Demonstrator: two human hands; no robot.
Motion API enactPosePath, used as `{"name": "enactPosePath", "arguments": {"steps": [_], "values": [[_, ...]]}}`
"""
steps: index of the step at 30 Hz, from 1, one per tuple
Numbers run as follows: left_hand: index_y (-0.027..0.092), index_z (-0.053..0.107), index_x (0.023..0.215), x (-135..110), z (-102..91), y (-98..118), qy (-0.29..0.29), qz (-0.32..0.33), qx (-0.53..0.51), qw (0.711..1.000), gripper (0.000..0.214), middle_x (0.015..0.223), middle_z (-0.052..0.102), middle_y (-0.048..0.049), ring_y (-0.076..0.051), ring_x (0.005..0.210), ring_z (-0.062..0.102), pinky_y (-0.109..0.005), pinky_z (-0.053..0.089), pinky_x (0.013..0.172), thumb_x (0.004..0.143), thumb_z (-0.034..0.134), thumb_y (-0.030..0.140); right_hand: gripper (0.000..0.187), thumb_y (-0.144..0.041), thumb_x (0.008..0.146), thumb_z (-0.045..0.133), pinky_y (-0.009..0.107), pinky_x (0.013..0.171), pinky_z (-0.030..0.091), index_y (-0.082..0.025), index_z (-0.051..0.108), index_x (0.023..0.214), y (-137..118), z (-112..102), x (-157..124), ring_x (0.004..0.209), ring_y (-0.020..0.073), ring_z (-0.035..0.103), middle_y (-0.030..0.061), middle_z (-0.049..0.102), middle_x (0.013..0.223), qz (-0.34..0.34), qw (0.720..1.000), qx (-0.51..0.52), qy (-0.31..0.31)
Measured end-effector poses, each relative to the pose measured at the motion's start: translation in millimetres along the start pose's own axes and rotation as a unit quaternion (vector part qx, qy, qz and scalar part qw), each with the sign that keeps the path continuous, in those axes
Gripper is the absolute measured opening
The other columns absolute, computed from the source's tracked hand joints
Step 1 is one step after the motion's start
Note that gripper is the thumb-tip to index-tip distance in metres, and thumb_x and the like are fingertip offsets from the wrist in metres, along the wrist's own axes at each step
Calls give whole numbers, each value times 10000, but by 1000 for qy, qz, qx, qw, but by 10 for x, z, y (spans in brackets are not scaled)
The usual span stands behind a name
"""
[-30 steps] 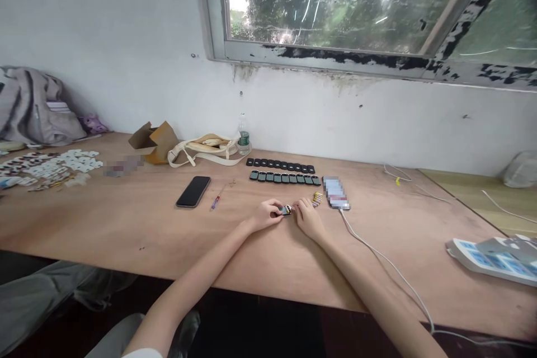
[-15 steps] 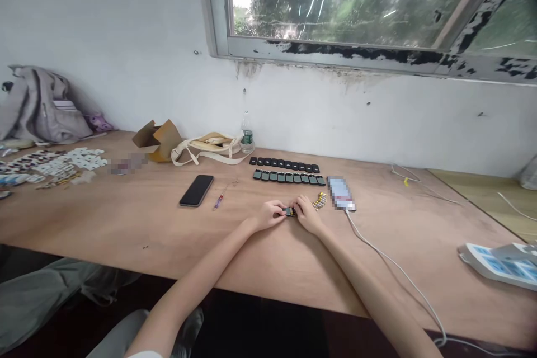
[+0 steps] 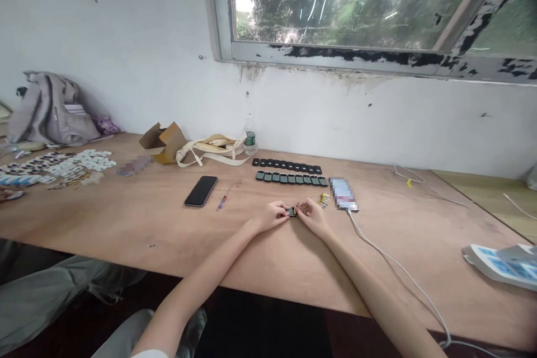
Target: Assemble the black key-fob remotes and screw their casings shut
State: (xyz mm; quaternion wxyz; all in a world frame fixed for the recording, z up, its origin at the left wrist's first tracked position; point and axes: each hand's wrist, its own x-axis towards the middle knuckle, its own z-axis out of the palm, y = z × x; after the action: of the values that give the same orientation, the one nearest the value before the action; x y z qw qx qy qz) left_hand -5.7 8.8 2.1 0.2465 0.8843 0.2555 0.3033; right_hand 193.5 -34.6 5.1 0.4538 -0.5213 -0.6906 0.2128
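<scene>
Pinching one end of a small unit, the left hand holds it at the worktop; the right hand touches its other end, though I can't tell whether it grips. Beyond lie yellow-ended cylinders, a phone to their right. Farther back run grey-faced units, black pieces behind.

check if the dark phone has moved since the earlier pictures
No: the dark phone keeps its place relative to the water bottle; only the whole view has shifted.
</scene>
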Motion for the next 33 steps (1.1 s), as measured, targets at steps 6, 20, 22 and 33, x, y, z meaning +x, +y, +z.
{"name": "enactPosePath", "arguments": {"steps": [6, 20, 22, 33], "values": [[155, 696, 816, -6, -2, 13, -2, 1, 12, 1000, 139, 1023, 652, -71, -149, 852, 640, -242, 498, 781, 849, 571, 208, 349, -481, 845, 542, 339, 645, 497, -197, 676, 996, 0, -51, -43, 696, 190, 575, 77, 612, 855, 16, 1000, -15, -10], [156, 699, 891, -40, -45, -107, 80, 6, 98, 992, 168, 1049, 653, -87, -179, 951, 627, -294, 508, 867, 881, 543, 219, 327, -485, 878, 492, 334, 690, 472, -202, 654, 852, 139, -176, -202, 758, 213, 589, 78, 642, 850, 8, 994, -102, 25], [166, 689, 946, -33, -143, -196, 167, -49, 129, 976, 183, 1071, 644, -85, -178, 984, 617, -300, 501, 895, 898, 523, 224, 291, -460, 880, 486, 327, 649, 473, -212, 638, 864, 191, -257, -279, 728, 207, 585, 76, 633, 863, 6, 992, -123, 27], [139, 661, 987, 257, -509, -798, 236, -273, 253, 898, 271, 1113, 591, -132, -233, 1012, 588, -329, 472, 870, 941, 406, 218, 192, -351, 893, 453, 359, 680, 474, -238, 589, 818, 238, -325, -378, 863, 250, 582, 89, 617, 912, -15, 972, -232, 36]]}}
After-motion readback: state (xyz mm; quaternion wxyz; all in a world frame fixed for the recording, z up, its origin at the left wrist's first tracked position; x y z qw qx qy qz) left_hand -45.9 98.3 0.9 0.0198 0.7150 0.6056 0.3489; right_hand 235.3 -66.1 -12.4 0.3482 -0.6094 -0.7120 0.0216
